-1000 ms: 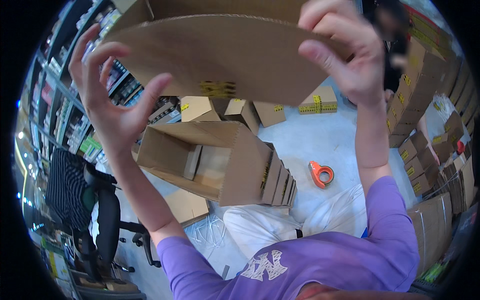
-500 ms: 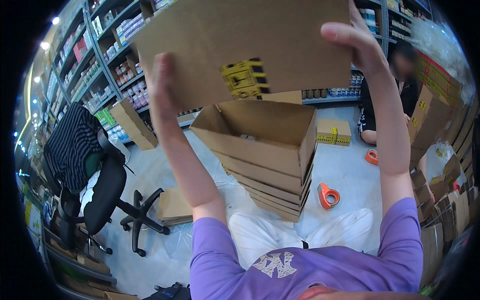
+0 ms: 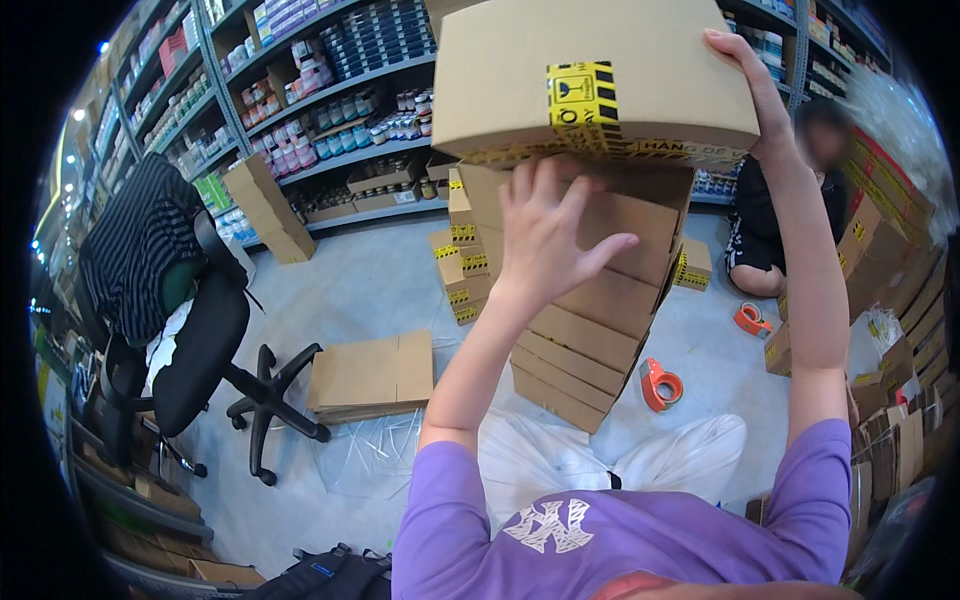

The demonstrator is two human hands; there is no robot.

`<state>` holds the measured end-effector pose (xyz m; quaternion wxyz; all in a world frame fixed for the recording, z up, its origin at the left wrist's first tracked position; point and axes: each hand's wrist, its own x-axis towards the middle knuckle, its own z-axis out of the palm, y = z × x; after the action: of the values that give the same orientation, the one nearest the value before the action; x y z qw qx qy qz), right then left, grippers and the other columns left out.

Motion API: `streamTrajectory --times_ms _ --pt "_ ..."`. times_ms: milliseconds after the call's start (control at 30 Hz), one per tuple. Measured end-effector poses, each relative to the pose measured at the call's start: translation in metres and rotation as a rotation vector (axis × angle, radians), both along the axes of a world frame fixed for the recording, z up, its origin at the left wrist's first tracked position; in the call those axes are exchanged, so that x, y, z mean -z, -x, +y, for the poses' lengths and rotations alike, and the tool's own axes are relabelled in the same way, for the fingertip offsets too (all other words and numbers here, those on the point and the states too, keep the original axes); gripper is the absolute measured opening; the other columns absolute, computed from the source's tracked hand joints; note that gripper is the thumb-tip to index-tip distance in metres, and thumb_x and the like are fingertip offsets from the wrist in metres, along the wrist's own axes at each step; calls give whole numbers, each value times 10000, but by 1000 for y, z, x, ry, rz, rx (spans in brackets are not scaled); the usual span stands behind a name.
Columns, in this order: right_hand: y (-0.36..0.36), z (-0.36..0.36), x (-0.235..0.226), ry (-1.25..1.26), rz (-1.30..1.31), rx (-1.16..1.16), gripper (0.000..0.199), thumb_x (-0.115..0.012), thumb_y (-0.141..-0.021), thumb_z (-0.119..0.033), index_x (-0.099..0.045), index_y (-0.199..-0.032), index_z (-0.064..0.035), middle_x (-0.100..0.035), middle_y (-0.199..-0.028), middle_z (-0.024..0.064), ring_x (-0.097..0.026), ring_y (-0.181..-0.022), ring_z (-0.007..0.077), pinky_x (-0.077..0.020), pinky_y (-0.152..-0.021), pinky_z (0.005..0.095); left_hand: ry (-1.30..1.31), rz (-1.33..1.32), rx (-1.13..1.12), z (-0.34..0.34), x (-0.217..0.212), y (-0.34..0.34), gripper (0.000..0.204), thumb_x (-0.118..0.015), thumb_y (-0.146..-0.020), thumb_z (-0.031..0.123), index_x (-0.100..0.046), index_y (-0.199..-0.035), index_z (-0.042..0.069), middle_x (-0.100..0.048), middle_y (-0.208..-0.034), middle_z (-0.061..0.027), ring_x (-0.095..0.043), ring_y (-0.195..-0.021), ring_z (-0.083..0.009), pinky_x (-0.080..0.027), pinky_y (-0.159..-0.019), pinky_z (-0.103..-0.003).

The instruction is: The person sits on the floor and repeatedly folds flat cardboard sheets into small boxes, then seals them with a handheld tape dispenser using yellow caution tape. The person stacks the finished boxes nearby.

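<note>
A cardboard box [image 3: 500,80] with yellow-and-black tape along its lower edge is raised at the top of the view. My right hand [image 3: 765,110] grips its right side, thumb over the near face. Beneath it, my left hand [image 3: 545,230] has its fingers spread at the front of a tall stack of nested, open-topped cardboard boxes [image 3: 570,365]. Its fingertips reach up near the held box's underside; I cannot tell whether they touch it. The stack leans between my lap and the shelves, and the held box covers most of its opening.
Orange tape dispensers [image 3: 660,385] lie right of the stack. Small taped boxes [image 3: 465,285] stand behind it. Flat cardboard sheets [image 3: 370,370] and an office chair [image 3: 205,370] are at left. A person [image 3: 790,200] sits at far right, before cardboard piles. Shelves [image 3: 350,150] line the back.
My left hand has let go of the raised box and moved down and right to the nested stack. The raised box has shifted right and tilted, showing its taped edge. The stack has tilted.
</note>
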<state>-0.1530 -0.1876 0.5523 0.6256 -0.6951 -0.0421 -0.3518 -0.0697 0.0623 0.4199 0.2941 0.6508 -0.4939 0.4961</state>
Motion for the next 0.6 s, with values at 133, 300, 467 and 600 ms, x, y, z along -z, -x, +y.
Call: streamTrajectory --times_ms 133,300,467,600 --pt "3 -8 -6 -6 55 16 675 -598 -853 -489 -478 -1353 -51 -592 -1136 106 -617 -991 142 -499 -811 257 -31 243 312 -17 2 -13 524 -830 -636 433 -612 -936 63 -574 -853 -60 -547 -849 -263 -380 -845 -387" --pt "1 39 -2 297 -358 154 789 -643 -781 -240 -327 -1484 -70 -483 -1356 133 -532 -1176 195 -434 -967 293 124 134 389 -35 12 -6 448 -846 -609 398 -691 -941 139 -556 -749 4 -508 -768 -222 -351 -803 -366" --pt "3 82 2 404 -446 197 823 -647 -750 -134 -309 -1497 -61 -467 -1407 123 -443 -1280 205 -328 -1075 302 225 120 497 -34 16 -6 350 -855 -574 380 -754 -864 213 -517 -725 54 -454 -725 -154 -293 -794 -334" --pt "2 76 3 443 -406 190 830 -648 -755 -134 -297 -1504 -65 -456 -1419 128 -451 -1274 205 -324 -1078 298 247 127 521 -34 15 -11 328 -856 -562 384 -759 -830 221 -500 -712 67 -436 -714 -139 -281 -775 -333"
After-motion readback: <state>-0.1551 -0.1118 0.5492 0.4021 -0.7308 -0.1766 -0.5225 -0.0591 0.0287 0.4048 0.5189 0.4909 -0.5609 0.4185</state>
